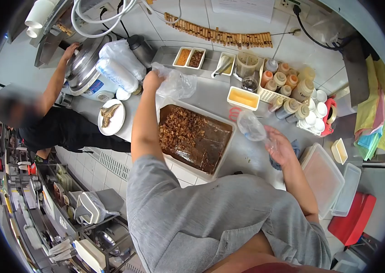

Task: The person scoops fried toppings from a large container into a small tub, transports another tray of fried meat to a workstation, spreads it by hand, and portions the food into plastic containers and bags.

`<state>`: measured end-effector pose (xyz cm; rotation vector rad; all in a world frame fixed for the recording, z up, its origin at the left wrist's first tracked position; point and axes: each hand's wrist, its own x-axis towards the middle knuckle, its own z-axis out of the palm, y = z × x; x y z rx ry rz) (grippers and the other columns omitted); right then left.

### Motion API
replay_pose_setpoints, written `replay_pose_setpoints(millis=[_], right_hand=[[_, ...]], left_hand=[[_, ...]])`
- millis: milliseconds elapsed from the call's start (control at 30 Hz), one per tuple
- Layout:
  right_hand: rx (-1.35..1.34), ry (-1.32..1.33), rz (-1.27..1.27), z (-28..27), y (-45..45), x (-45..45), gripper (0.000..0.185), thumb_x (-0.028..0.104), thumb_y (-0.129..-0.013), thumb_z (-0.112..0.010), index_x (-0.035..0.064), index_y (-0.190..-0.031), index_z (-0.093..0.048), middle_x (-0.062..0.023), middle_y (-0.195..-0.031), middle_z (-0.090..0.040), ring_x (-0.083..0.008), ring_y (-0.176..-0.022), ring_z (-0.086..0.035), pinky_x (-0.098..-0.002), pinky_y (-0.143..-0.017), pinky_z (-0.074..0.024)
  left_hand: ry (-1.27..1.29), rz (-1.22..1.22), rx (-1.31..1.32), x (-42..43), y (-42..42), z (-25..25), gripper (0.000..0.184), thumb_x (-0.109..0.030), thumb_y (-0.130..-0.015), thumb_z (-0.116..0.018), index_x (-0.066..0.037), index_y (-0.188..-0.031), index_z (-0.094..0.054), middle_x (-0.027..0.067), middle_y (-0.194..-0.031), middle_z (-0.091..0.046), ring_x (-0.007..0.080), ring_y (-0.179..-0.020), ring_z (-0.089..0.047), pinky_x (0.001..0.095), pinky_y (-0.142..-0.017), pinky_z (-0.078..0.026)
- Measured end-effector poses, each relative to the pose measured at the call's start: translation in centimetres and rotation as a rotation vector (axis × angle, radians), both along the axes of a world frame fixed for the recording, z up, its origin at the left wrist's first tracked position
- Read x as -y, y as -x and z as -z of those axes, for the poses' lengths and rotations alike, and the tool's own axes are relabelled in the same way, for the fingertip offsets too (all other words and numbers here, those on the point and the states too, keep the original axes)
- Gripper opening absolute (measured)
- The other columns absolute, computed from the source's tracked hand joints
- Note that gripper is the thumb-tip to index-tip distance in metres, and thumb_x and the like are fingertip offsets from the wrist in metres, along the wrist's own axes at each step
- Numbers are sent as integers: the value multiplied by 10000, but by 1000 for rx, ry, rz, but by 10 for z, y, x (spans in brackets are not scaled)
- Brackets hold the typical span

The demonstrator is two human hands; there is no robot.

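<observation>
My left hand (153, 81) is stretched over the far left of the counter, its fingers closed on the edge of a crumpled clear plastic bag (177, 83). To the right, my right hand (279, 145) grips the end of another small clear plastic bag (251, 126), which hangs puffed out over the steel counter. Between my arms is a large rectangular tub (226, 148). Brown, crumbly chopped food (181, 129) is heaped at its left side, and the right side shows a dark, greasy bottom.
A co-worker (65, 118) at left touches a large pot lid (83, 63). A plate (118, 113) with a piece of food stands left of the tub. Behind are spice containers (189, 58), a yellow-filled container (243, 98) and a basket of bottles (288, 84). Plastic lids (322, 177) lie at right.
</observation>
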<state>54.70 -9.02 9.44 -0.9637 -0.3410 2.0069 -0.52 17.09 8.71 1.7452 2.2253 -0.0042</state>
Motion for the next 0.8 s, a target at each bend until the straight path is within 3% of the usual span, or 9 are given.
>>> replay_pose_setpoints(millis=[67,133,233,400,467,567,600,667,800], right_hand=[[27,-94,16,-23,13,-4,393,53,-919,-598,49,-1312,-590,-65,-1252,-629,-176,-1069,-629,-326,-884,-537],[60,-308,64,-50,29,-5,484,64,-901,-643,56,-1377,-552,-74,-1325,-595,-192,-1159,-599,-346,-967,-516],[114,-643,142,-89,44,-17,565,61,-883,-685,59,-1420,-511,-76,-1396,-549,-202,-1257,-545,-361,-1049,-467],[874,-1293,283,-140,65,-19,370,75,-896,-658,17,-1260,-620,-131,-1293,-623,-221,-1169,-604,-370,-977,-499],[1363,-1361,-100,-142,65,-15,275,81,-860,-645,25,-1128,-658,-187,-1191,-647,-288,-1077,-635,-394,-903,-516],[1495,-1173,-499,-125,51,-12,218,118,-839,-625,6,-1024,-655,-225,-1057,-658,-349,-973,-643,-414,-865,-513],[1486,-1179,-512,-125,45,-13,218,118,-839,-625,6,-1024,-655,-225,-1057,-658,-349,-973,-643,-414,-865,-513],[1373,-1021,-1007,-127,28,-14,243,178,-885,-603,-28,-995,-667,-238,-953,-678,-382,-938,-656,-423,-881,-510],[1288,-1032,-1198,-74,28,-12,267,188,-906,-591,-22,-1057,-660,-240,-1021,-673,-385,-982,-647,-424,-902,-504]], left_hand=[[-555,195,105,43,-48,-26,295,-252,-760,-835,-100,-1002,-762,141,-1047,-649,369,-945,-646,443,-832,-531],[-644,356,207,86,-100,-64,251,-206,-772,-803,-155,-1015,-762,119,-934,-584,349,-915,-607,448,-821,-519],[-713,621,133,148,-175,-110,236,-176,-766,-787,-125,-994,-756,126,-1002,-590,346,-969,-582,445,-822,-513],[-772,894,138,214,-262,-136,243,-113,-738,-784,-3,-946,-724,165,-949,-529,377,-974,-551,458,-851,-489],[-811,1026,135,234,-282,-138,194,-101,-745,-756,-75,-937,-739,166,-1027,-535,356,-970,-546,438,-810,-502],[-682,987,301,265,-306,-139,186,-86,-731,-760,-94,-917,-756,154,-1017,-564,342,-977,-552,443,-819,-493],[-682,1002,329,271,-309,-131,188,-82,-724,-761,-104,-910,-763,144,-1015,-570,332,-979,-554,441,-823,-490],[-720,1207,471,285,-315,-107,228,-98,-732,-731,-150,-951,-766,90,-1003,-567,309,-974,-557,425,-834,-500],[-767,1421,608,321,-341,-100,272,-157,-757,-668,-183,-1015,-751,48,-968,-567,282,-960,-565,396,-857,-512]])
